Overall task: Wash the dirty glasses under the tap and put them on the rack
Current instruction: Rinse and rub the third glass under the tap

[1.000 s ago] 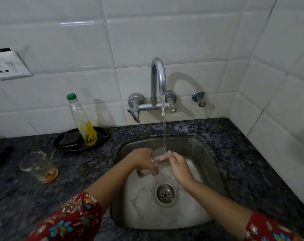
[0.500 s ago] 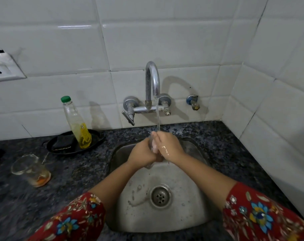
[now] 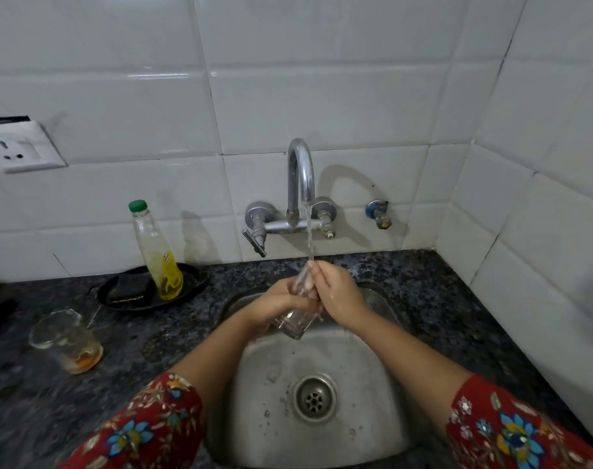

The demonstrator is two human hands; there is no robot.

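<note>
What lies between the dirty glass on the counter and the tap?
In the head view, a black tray holding a soap bottle and a dark scrub pad.

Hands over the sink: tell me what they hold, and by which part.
One clear glass, tilted under the tap stream. The left hand grips its middle wall; the right hand holds its upper part.

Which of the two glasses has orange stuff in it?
The left glass, on the counter beside the sink: orange dregs sit in its bottom. The other glass, gripped by the left hand and right hand under the tap, looks clear.
</note>
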